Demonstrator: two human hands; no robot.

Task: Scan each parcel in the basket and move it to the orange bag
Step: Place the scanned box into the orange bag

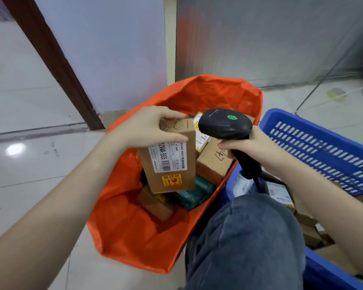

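Now a labelled cardboard parcel [169, 158] hangs over the open orange bag [134, 222]
Left hand [144, 127] grips the parcel's top end, fingers [172, 137] curled over it, its white label facing up; right hand [258, 147] is wrapped round the handle of a black barcode scanner [225, 124], green light on its head, just beside the parcel; more boxes lie in the bag and in the blue basket [314, 143] to the right
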